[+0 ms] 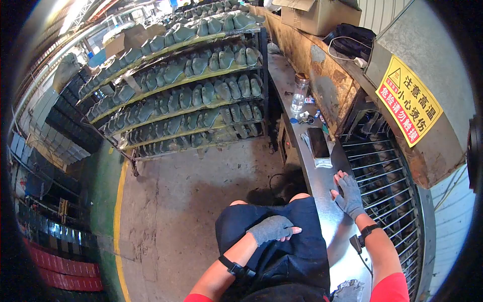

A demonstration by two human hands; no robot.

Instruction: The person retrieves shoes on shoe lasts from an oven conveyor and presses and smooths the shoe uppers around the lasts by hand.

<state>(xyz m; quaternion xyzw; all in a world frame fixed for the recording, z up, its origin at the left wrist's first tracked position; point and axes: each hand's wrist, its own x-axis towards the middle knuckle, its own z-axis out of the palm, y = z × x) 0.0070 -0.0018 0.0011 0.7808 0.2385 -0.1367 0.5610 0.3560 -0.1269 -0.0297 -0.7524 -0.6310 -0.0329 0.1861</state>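
My left hand (274, 230), in a grey fingerless glove, rests on the dark shorts (302, 246) over my lap. Its fingers are curled in and nothing shows in them. My right hand (349, 195), gloved the same way, lies on the metal ledge (329, 201) with its fingers spread and holds nothing. Just beyond the right fingertips, a smartphone (318, 143) lies on a white cloth or paper (323, 163). A dark strap sits on each wrist, and a small device with a cable hangs by the right one.
Right of the ledge is a metal-bar conveyor or grate (382, 181) under a yellow heat-warning sign (409, 100). A clear bottle (300, 93) stands farther up the ledge. A rack (196, 75) with several shelves of shoe lasts stands ahead. A cardboard box (322, 15) sits above.
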